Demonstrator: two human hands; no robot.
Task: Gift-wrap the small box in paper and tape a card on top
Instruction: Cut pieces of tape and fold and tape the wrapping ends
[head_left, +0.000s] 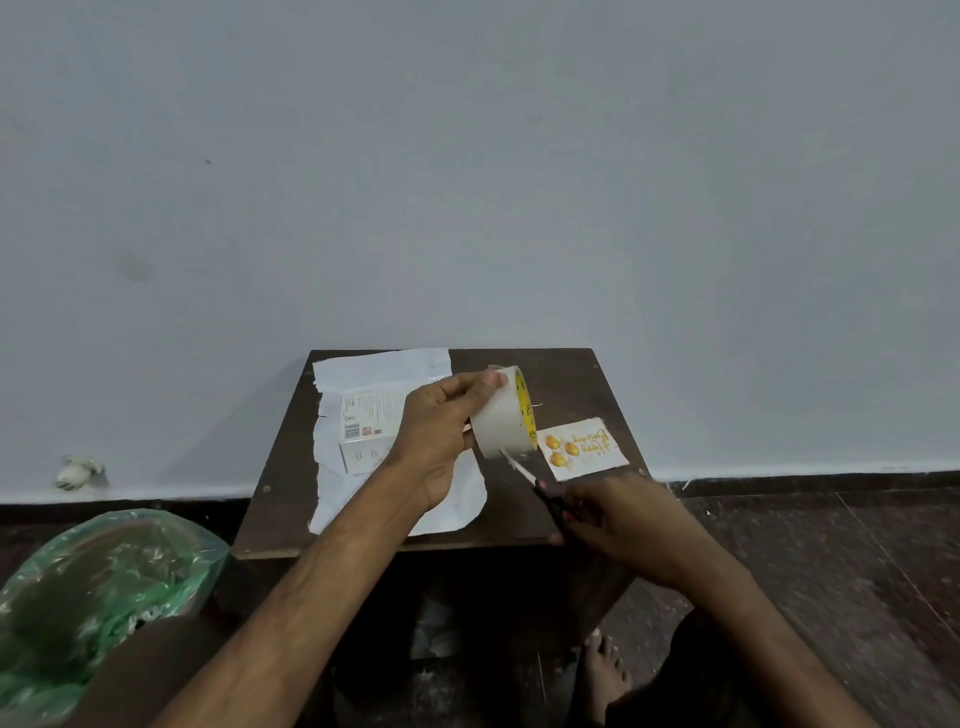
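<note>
A small dark wooden table (566, 374) stands with its far edge against a pale wall (467, 156). Its left half is covered by a sheet of white wrapping paper (384, 371). The paper's far edge reaches the table's far edge, its ragged left edge runs close to the table's left edge, and its near edge stops just short of the front edge. The small box (366, 423) lies flat on the paper, printed side up and not yet wrapped, and its right end is hidden behind the left hand (441, 434). That hand is raised above the table, fingers and thumb curled around a roll of clear tape (501, 415), which is tilted so its yellow-printed core faces right. The right hand (618, 514) hovers over the table's near right corner and grips the dark handles of a pair of scissors (540, 486). The blades point up and left, and their tip meets the lower rim of the roll. A birthday card (582, 447) with orange balloons lies flat on the right side, apart from the paper, with its right corner close to the table's right edge. Bare tabletop shows in the far right corner and in the strip between paper and card. On the dark floor (831, 571), a green plastic bag (104, 571) sits just left of the table, and a bare foot (605, 670) rests in front of it.
</note>
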